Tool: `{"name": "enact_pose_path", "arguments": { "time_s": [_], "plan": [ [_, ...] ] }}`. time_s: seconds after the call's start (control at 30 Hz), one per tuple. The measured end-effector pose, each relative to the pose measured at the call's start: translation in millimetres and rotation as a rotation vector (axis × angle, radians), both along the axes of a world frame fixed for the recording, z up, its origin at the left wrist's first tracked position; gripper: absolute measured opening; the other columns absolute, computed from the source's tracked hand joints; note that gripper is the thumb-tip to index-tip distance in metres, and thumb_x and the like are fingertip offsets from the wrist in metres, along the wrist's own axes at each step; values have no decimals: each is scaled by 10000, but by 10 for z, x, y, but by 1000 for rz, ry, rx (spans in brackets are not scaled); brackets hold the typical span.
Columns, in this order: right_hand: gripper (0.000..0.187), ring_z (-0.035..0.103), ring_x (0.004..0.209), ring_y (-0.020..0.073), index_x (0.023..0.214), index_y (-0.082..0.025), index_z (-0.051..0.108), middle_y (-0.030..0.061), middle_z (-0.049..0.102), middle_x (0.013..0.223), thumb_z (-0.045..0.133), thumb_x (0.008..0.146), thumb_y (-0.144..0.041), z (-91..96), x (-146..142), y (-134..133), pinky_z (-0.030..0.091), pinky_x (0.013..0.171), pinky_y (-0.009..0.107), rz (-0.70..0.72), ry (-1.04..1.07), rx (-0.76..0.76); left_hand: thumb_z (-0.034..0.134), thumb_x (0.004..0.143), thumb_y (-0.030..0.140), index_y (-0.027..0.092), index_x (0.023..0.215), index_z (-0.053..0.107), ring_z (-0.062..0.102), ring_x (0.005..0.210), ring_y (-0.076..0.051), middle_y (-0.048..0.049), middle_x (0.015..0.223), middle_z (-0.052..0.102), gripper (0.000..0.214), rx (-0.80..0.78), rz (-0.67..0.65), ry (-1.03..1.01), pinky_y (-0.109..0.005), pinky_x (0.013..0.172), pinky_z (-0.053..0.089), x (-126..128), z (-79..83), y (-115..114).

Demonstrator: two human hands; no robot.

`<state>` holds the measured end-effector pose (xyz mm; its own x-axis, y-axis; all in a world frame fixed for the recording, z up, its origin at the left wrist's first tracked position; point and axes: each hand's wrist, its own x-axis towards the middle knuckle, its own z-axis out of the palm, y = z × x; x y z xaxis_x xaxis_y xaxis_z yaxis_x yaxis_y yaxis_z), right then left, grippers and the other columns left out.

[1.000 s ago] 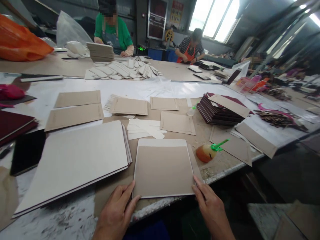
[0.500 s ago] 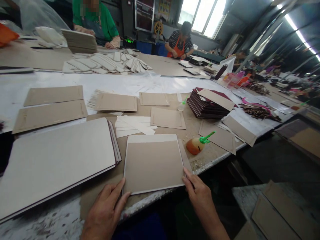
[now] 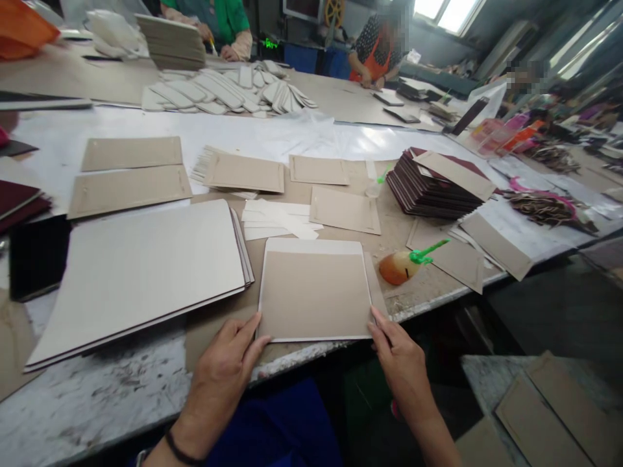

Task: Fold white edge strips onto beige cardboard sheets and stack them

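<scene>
A flat board with a beige face and a white border [image 3: 314, 292] lies before me at the table's front edge, its white strip at the far side. My left hand [image 3: 226, 357] grips its near left corner between thumb and fingers. At the near right corner my right hand [image 3: 396, 344] pinches the board the same way. Left of it rests a stack of large off-white boards [image 3: 156, 259] with dark edges. Just beyond the board lie loose white strips [image 3: 277, 218]. To its right, a squeeze bottle of amber liquid [image 3: 396, 267] with a green nozzle leans over.
Beige cards [image 3: 243, 172] are spread behind the strips. A pile of maroon covers [image 3: 433, 185] stands at the right, near a small clear bottle [image 3: 374, 187]. Grey-white oblong pieces [image 3: 219, 89] heap up farther back. Two people [image 3: 377, 52] work across the table. The table edge [image 3: 311, 350] runs close to me.
My view has tipped down and shifted left, so everything sits higher and farther right in the picture. Both hands keep their hold on the board.
</scene>
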<state>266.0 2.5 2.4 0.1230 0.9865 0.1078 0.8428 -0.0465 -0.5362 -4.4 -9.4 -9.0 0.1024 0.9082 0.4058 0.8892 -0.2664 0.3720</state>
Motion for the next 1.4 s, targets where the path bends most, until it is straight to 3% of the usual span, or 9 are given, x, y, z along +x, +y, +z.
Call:
{"name": "enact_pose_path", "arguments": {
  "time_s": [0.67,1.0,1.27,1.4],
  "plan": [
    [492,603,946,217,1075,-145,612,97,636,1054,374,814,-488,-26,24,7,468,856,333,-7,-29,17,382,874,320,114,1122,481,543,728,-156,-50,794,510,337,-7,4,52,-279,670,492,37,11,-16],
    [471,626,893,212,1043,-163,628,84,652,1021,398,790,-487,-30,42,38,490,819,321,-21,-18,23,393,872,242,58,1124,476,528,746,-184,-84,784,546,323,74,-58,302,-321,690,491,30,-4,-24],
    [399,587,992,191,1087,-128,601,86,628,1077,383,840,-354,14,-2,26,460,882,310,26,-16,33,370,867,170,118,971,569,509,956,-228,-112,1036,576,230,256,-260,489,-372,833,430,-117,-68,40],
    [377,596,971,189,1096,-143,597,83,636,1061,382,850,-331,5,-4,20,466,874,313,41,-31,69,409,853,167,137,946,579,505,968,-236,-101,1035,580,196,297,-326,487,-376,838,427,-165,-65,76]
  ]
}}
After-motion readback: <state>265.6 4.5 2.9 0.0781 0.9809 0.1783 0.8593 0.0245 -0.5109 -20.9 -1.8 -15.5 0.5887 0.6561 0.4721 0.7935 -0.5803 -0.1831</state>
